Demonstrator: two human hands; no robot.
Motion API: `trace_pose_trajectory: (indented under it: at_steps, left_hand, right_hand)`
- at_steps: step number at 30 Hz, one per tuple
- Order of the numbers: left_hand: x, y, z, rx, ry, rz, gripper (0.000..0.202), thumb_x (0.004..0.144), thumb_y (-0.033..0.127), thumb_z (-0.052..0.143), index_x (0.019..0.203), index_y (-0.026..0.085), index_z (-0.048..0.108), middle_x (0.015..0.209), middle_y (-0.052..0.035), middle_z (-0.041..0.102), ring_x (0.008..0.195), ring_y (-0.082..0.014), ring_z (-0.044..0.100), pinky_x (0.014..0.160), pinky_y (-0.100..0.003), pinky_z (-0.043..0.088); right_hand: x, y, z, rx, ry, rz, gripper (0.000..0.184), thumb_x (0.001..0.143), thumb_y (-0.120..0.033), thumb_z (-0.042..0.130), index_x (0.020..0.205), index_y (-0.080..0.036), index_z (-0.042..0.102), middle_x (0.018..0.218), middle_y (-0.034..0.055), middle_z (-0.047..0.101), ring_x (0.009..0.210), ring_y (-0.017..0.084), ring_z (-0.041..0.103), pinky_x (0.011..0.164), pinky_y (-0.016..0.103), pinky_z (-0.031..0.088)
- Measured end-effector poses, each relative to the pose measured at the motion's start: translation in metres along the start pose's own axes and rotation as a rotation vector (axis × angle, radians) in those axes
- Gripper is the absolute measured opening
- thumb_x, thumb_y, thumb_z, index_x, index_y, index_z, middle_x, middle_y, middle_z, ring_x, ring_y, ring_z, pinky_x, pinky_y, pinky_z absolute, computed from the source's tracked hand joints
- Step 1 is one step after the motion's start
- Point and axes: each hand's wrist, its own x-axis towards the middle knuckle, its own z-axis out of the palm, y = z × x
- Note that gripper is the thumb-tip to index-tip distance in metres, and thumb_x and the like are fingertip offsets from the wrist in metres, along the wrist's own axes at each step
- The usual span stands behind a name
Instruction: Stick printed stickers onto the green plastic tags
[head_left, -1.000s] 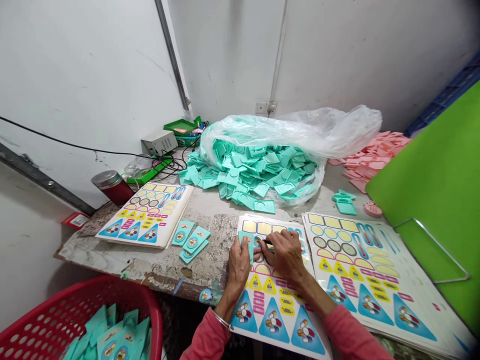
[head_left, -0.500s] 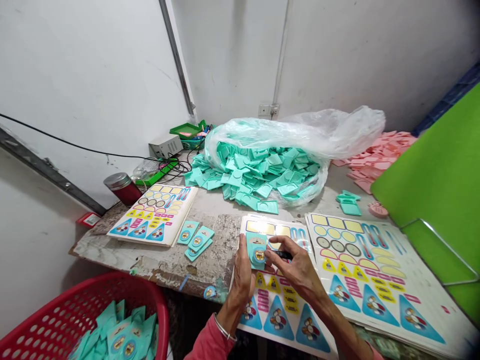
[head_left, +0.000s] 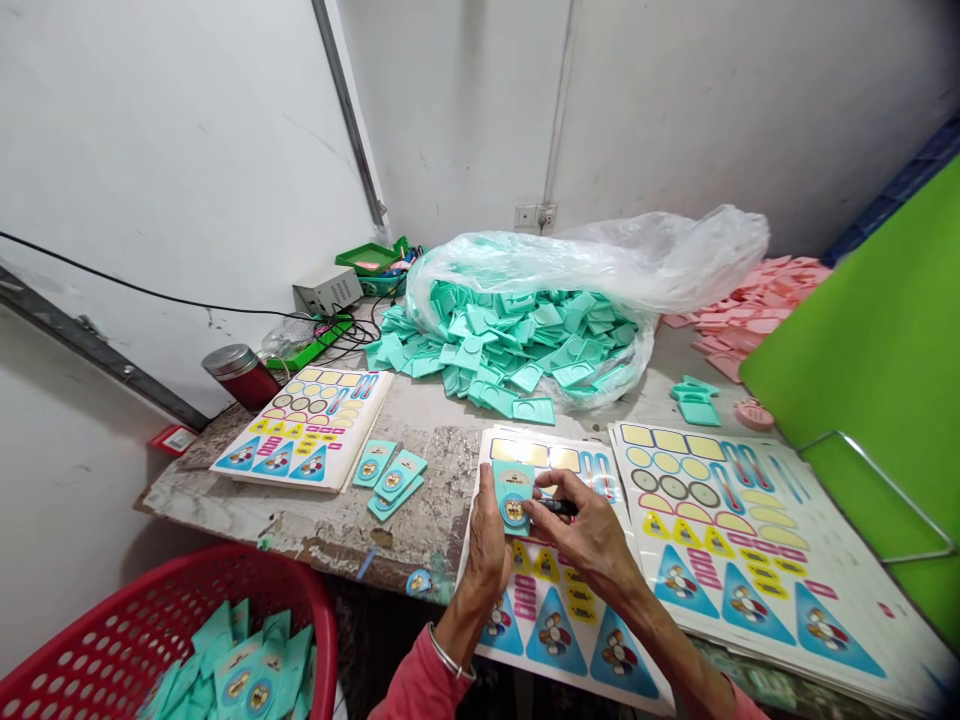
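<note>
Quick look at this bench setup, seen from the head cam. The left hand [head_left: 486, 545] is closed around a turquoise plastic tag [head_left: 514, 497], pinching it upright just above the middle of a glossy printed sticker sheet [head_left: 555, 640]. The right hand [head_left: 589, 535] is curled around a slim black tool [head_left: 559, 507], hard to say exactly what kind, with its tip right beside the tag.

That sheet sits at the near edge of a scuffed, worn desk [head_left: 225, 510]. To the right there's a second printed sheet [head_left: 720, 520], and to the left a third [head_left: 307, 430], with three turquoise tags [head_left: 390, 485] lying just beside it. Further back, a heap of loose turquoise plastic pieces [head_left: 510, 340] spills from a clear plastic bag [head_left: 637, 260], and a pile of pink plastic pieces [head_left: 757, 310] sits far right. Down near left, a red perforated plastic basket [head_left: 75, 680] holds more turquoise tags [head_left: 247, 670]. A bright green board [head_left: 862, 400] leans on the right.
</note>
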Motion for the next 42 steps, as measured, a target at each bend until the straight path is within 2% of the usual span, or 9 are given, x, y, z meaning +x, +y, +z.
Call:
trace_pose_trajectory:
  at_steps: [5,9,13,17,23,28,31,36,42]
  left_hand:
    - [-0.011,0.009,-0.009,0.175,-0.108,0.037,0.042,0.074,0.03,0.073,0.114,0.02,0.065,0.128,-0.0091,0.065,0.127,-0.0284,0.053,0.106,-0.036,0.044]
    - [-0.018,0.009,-0.028,0.174,-0.338,-0.008,0.049,0.079,0.04,0.07,0.121,0.019,0.056,0.118,-0.0138,0.068,0.102,-0.0267,0.068,0.09,-0.039,0.054]
    - [-0.002,0.024,-0.064,0.597,-0.048,0.097,0.05,0.084,0.059,0.051,0.108,0.015,0.053,0.087,-0.014,0.072,0.076,-0.0263,0.071,0.074,-0.042,0.057]
    - [0.027,0.064,-0.102,1.029,0.27,0.378,0.044,0.08,0.06,0.044,0.088,0.018,0.056,0.095,-0.0148,0.065,0.1,-0.0331,0.062,0.095,-0.051,0.045]
    - [0.049,0.103,-0.128,1.253,0.377,0.421,0.029,0.076,0.046,0.052,0.079,0.019,0.058,0.096,-0.0136,0.06,0.107,-0.038,0.053,0.1,-0.061,0.034]
    - [0.04,0.099,-0.103,1.172,0.509,0.559,0.04,0.079,0.045,0.052,0.105,0.015,0.058,0.129,-0.0213,0.049,0.128,-0.0419,0.038,0.107,-0.064,0.025]
    - [0.025,0.078,-0.066,0.847,0.135,0.361,0.041,0.085,0.054,0.046,0.089,0.016,0.062,0.099,-0.0142,0.066,0.09,-0.0287,0.064,0.089,-0.048,0.049]
    - [-0.007,0.028,-0.008,0.004,-0.605,-0.575,0.053,0.086,0.057,0.051,0.101,0.009,0.066,0.094,-0.0166,0.071,0.07,-0.0201,0.071,0.065,-0.03,0.057]
    - [-0.026,-0.01,0.008,0.105,-0.371,-0.286,0.034,0.08,0.043,0.068,0.092,0.012,0.063,0.084,-0.0102,0.073,0.051,-0.0118,0.063,0.049,-0.022,0.052]
  right_hand:
    - [0.001,-0.003,-0.005,-0.182,0.0,0.08,0.029,0.076,-0.051,0.064,0.088,-0.025,0.06,0.08,0.0024,0.07,0.072,0.021,0.065,0.061,0.027,0.045]
    - [0.017,0.009,-0.015,-0.252,-0.165,0.144,0.034,0.071,-0.055,0.068,0.086,-0.025,0.059,0.08,0.001,0.07,0.07,0.02,0.065,0.061,0.027,0.044]
    - [0.069,0.026,-0.027,-0.405,-0.119,-0.008,0.036,0.082,-0.049,0.058,0.107,-0.023,0.061,0.093,0.0053,0.071,0.082,0.021,0.065,0.068,0.028,0.045]
    - [0.137,0.039,-0.029,-0.526,-0.054,-0.069,0.05,0.081,-0.029,0.057,0.13,-0.018,0.052,0.108,0.0133,0.068,0.099,0.027,0.061,0.079,0.033,0.042]
    - [0.182,0.05,-0.031,-0.54,-0.111,-0.165,0.03,0.069,-0.025,0.067,0.099,-0.02,0.067,0.083,0.0056,0.07,0.08,0.022,0.06,0.068,0.028,0.038]
    - [0.154,0.038,-0.05,-0.428,-0.063,-0.247,0.016,0.078,-0.022,0.055,0.091,-0.02,0.065,0.079,0.0034,0.066,0.075,0.017,0.058,0.069,0.026,0.039]
    - [0.108,0.022,-0.058,-0.298,-0.074,-0.282,0.018,0.083,-0.027,0.051,0.094,-0.02,0.064,0.085,0.0031,0.065,0.076,0.015,0.058,0.069,0.025,0.043]
    - [0.026,0.005,-0.06,0.113,-0.294,-0.293,0.011,0.082,-0.023,0.056,0.084,-0.021,0.066,0.079,0.0008,0.062,0.073,0.014,0.056,0.068,0.026,0.044]
    - [-0.008,0.048,-0.083,-0.114,-0.163,-0.19,0.028,0.089,-0.028,0.05,0.116,-0.023,0.058,0.105,0.0053,0.064,0.093,0.019,0.058,0.084,0.035,0.042]
